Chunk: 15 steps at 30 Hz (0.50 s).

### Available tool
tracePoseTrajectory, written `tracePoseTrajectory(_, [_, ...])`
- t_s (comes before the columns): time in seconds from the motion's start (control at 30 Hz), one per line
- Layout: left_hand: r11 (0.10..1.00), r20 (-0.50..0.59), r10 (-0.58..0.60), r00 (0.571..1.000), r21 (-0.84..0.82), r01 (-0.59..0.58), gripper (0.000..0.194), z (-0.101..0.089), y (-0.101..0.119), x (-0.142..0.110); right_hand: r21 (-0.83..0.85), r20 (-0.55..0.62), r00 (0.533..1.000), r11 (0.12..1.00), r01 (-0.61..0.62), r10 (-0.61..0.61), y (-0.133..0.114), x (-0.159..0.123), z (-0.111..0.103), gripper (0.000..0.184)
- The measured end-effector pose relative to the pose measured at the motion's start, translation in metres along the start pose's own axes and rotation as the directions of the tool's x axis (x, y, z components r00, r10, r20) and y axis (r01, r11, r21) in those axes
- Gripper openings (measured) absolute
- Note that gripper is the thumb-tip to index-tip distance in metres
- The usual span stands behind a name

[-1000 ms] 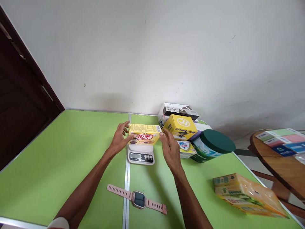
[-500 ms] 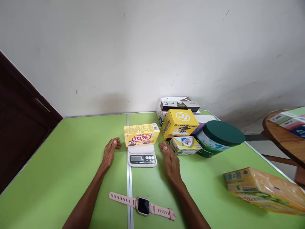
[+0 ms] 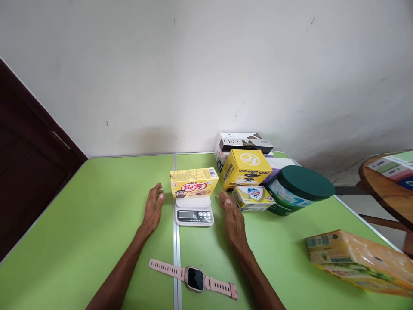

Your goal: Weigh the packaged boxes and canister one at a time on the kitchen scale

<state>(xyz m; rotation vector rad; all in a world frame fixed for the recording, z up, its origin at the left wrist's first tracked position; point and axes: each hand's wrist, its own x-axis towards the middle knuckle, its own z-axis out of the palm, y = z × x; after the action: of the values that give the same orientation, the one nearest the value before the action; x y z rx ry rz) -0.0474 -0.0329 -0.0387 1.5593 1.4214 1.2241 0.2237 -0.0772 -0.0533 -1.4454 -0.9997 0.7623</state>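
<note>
A yellow snack box (image 3: 194,184) with red lettering rests on the platform of a white kitchen scale (image 3: 195,216). To its left, my left hand (image 3: 154,207) is open, fingers apart, holding nothing and not touching the box. On the other side my right hand (image 3: 232,217) lies open near the table, just right of the scale, its fingers partly hidden behind the thumb. Beside those fingers is a yellow and white soap box (image 3: 253,198). A pink smartwatch (image 3: 195,278) lies flat with its strap spread, in front of the scale between my forearms.
A yellow carton (image 3: 248,168), a black and white box (image 3: 247,143) and a green-lidded tub (image 3: 300,185) stand behind and right of the soap. An orange plastic-wrapped pack (image 3: 358,260) lies at the right. The green table (image 3: 106,202) meets the wall; a wooden stool (image 3: 377,185) stands beyond its right edge.
My left hand has turned and its thumb and fingers have spread, still beside the box. The whole view has shifted slightly. The box and scale stay together.
</note>
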Motion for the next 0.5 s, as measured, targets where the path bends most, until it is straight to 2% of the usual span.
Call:
tracePoseTrajectory(0.13, [0.994, 0.028, 0.098, 0.995, 0.043, -0.099, 0.072, 0.013, 0.025, -0.012, -0.088, -0.041, 0.993, 0.990, 0.109, -0.113, -0.026, -0.002, 0.008, 0.081])
tracePoseTrajectory(0.27, [0.997, 0.097, 0.071, 0.993, 0.000, -0.071, 0.075, 0.032, 0.046, -0.021, -0.080, 0.031, 0.989, 0.986, 0.145, -0.143, -0.054, -0.001, 0.026, 0.078])
tracePoseTrajectory(0.33, [0.998, 0.099, 0.054, 0.994, -0.044, -0.050, 0.075, 0.034, 0.051, -0.023, -0.066, 0.068, 0.983, 0.982, 0.177, -0.173, -0.067, -0.004, 0.036, 0.074])
tracePoseTrajectory(0.4, [0.995, 0.050, 0.051, 0.997, -0.083, -0.047, 0.075, 0.028, 0.053, -0.021, -0.065, 0.090, 0.973, 0.973, 0.221, -0.214, -0.079, -0.009, 0.049, 0.070])
tracePoseTrajectory(0.5, [0.991, -0.061, 0.077, 0.995, -0.106, -0.083, 0.074, 0.002, 0.051, -0.008, -0.049, 0.160, 0.948, 0.956, 0.288, -0.277, -0.093, -0.014, 0.078, 0.066])
